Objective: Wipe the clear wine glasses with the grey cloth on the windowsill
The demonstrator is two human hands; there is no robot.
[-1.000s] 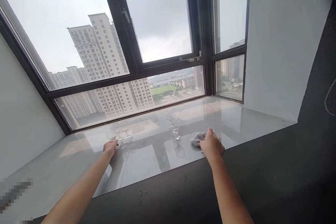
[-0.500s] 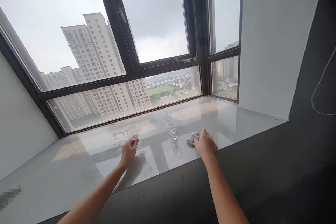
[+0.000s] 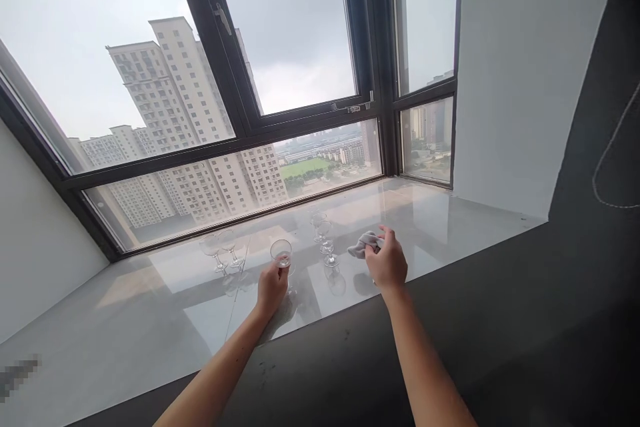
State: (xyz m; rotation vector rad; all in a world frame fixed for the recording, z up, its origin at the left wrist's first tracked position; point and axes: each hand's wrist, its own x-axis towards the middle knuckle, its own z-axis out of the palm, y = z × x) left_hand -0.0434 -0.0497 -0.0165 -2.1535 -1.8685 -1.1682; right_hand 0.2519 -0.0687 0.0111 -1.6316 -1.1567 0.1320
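Observation:
My left hand point(image 3: 271, 287) is closed round the stem of a clear stemmed glass point(image 3: 281, 253) and holds it upright just above the glossy windowsill point(image 3: 150, 307). My right hand point(image 3: 385, 261) pinches a small grey cloth point(image 3: 363, 243), lifted a little off the sill. Two more stemmed glasses point(image 3: 221, 250) stand to the left of the held one. Another small group of glasses point(image 3: 323, 237) stands between my hands, near the cloth.
A large black-framed window point(image 3: 240, 127) runs along the back of the sill, with tower blocks outside. A white wall point(image 3: 520, 80) closes the sill on the right. A dark ledge point(image 3: 500, 333) runs along the sill's front edge.
My left hand picked a glass from the left group and carried it to the right, towards the middle. My right hand gathered the grey cloth and raised it off the sill.

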